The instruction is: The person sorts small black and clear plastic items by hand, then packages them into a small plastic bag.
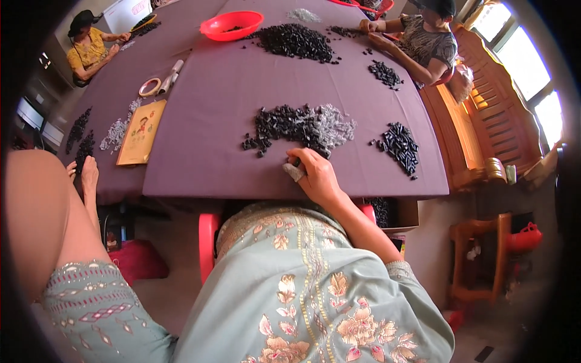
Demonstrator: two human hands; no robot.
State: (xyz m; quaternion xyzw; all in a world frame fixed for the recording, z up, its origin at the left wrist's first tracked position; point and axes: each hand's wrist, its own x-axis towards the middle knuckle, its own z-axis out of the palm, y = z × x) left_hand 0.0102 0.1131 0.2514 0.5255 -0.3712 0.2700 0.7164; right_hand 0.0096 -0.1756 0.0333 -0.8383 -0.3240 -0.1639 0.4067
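My right hand (316,175) rests at the near side of the table, fingers curled in a pinch. A small black piece (296,161) shows between thumb and forefinger; its exact kind is too small to tell. A greyish wrap (294,172) covers the thumb. Just beyond the hand lies a heap of small black tube-like pieces (281,126), touching a heap of small clear-grey pieces (333,126) on its right. Another pile of black pieces (400,149) sits further right. My left arm (36,224) is raised close at the left edge; its hand is outside the view.
A purple-brown cloth covers the table (206,151). On the left lie a yellow booklet (141,133) and a tape roll (149,87). Farther off are a large black heap (296,42) and a red basin (231,26). Co-workers sit around; one's hand (88,171) shows at left.
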